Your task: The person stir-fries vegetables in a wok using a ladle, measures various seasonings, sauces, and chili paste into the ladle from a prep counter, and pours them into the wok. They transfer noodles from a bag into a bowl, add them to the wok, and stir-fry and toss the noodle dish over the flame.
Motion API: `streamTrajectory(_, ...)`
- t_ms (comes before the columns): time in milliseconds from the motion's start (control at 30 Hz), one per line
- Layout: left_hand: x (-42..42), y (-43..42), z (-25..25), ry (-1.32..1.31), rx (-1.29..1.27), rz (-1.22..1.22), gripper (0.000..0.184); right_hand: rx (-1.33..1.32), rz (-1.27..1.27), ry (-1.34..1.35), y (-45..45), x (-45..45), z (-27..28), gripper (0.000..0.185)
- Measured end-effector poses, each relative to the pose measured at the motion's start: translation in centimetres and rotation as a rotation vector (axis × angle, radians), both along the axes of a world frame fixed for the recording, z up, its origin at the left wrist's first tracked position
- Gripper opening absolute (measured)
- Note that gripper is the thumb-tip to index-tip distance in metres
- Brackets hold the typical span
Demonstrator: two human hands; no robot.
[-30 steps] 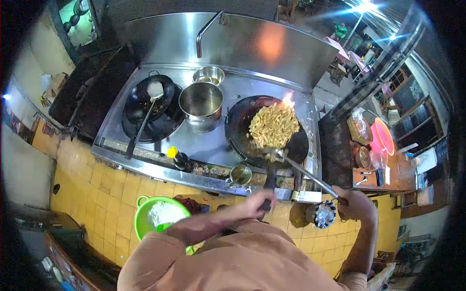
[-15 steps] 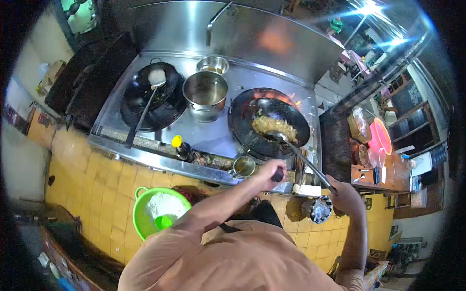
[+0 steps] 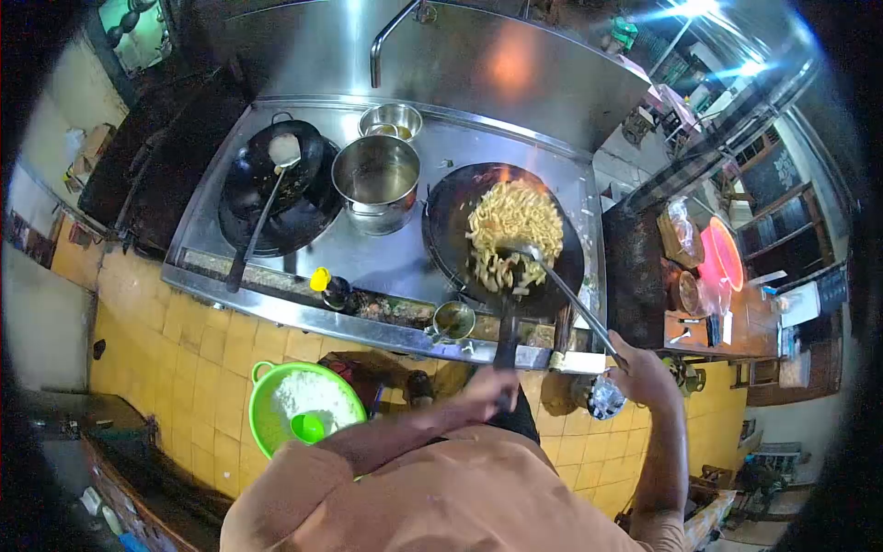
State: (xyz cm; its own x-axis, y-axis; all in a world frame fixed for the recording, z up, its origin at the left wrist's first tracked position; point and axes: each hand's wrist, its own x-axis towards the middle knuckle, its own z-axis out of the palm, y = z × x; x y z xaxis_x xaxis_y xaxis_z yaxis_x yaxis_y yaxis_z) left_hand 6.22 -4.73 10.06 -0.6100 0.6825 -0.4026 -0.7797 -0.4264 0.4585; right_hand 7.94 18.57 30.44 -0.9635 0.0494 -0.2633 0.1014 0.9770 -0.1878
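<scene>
My left hand (image 3: pixel 492 391), blurred, is closed around the dark handle (image 3: pixel 508 340) of the wok (image 3: pixel 451 221) on the right burner. My right hand (image 3: pixel 647 375) grips a long-handled metal wok spatula (image 3: pixel 578 302), its head at the near edge of the noodles. The noodles (image 3: pixel 520 221) are pale yellow, spread wide and seemingly tossed up over the wok, with some lighter pieces at the near side. Orange flame shows behind the wok's far rim.
On the steel stove stand a second wok (image 3: pixel 241 207) with a spatula (image 3: pixel 263 216), a steel pot (image 3: pixel 375 198), a metal bowl (image 3: pixel 405 118), a yellow-capped bottle (image 3: pixel 333 290) and a metal cup (image 3: pixel 454 320). A green basin (image 3: pixel 261 419) of white rice-like food is at lower left.
My left hand has moved down and back toward my body, with the wok handle now tilted toward me. The noodles have risen from a low heap into a wide spread.
</scene>
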Motion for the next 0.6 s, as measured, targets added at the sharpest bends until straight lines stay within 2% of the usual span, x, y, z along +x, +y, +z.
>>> streamTrajectory(33, 1.4, -1.3, -0.5, 0.162, -0.091, -0.184, 0.013, 0.07, -0.014, -0.141, 0.1, 0.2, 2.5, 0.058)
streamTrajectory(67, 1.1, -1.1, -0.3, 0.149, -0.018, -0.176, 0.013, 0.139, -0.028, -0.281, 0.3, 0.3, 4.5, 0.058)
streamTrajectory(100, 1.2, -0.9, 0.1, 0.128, 0.052, -0.169, 0.013, 0.134, -0.023, -0.289, 0.6, 0.6, 5.4, 0.058)
streamTrajectory(167, -3.7, -1.0, 5.5, -0.011, 0.009, -0.191, 0.014, 0.062, 0.083, -0.169, 1.4, 1.6, 6.2, 0.058)
streamTrajectory(233, -7.8, 1.8, 1.8, -0.123, -0.013, -0.102, 0.014, 0.004, -0.043, -0.235, 1.3, 0.9, 2.0, 0.059)
streamTrajectory(267, -8.6, 2.3, 1.1, -0.216, 0.105, -0.094, 0.014, 0.07, -0.06, -0.181, 1.3, 1.0, -1.0, 0.058)
streamTrajectory(300, -7.5, 2.2, 0.5, -0.221, 0.108, -0.093, 0.014, 0.14, -0.071, -0.124, 1.7, 1.5, -4.1, 0.058)
streamTrajectory(367, -2.9, 0.8, -1.2, 0.103, 0.036, -0.024, 0.012, 0.175, -0.063, 0.041, 2.9, 2.7, -9.5, 0.06)
streamTrajectory(433, 0.1, -0.9, -2.0, 0.165, -0.094, -0.167, 0.01, 0.072, 0.017, 0.254, 3.9, 4.9, -12.4, 0.063)
streamTrajectory(500, -1.5, -0.8, -1.4, 0.134, -0.069, -0.176, 0.012, -0.203, -0.019, 0.344, 4.3, 7.3, -14.6, 0.063)
streamTrajectory(533, -1.6, -0.7, -1.2, 0.083, -0.039, -0.182, 0.016, -0.223, -0.077, 0.331, 3.8, 8.2, -15.0, 0.062)
streamTrajectory(567, -3.0, 0.0, -2.4, -0.108, 0.018, -0.148, 0.021, -0.244, -0.133, 0.319, 2.8, 9.1, -15.3, 0.061)
streamTrajectory(600, -5.0, 0.4, -3.2, -0.204, 0.029, -0.119, 0.021, -0.405, -0.217, 0.363, 1.9, 9.4, -15.9, 0.059)
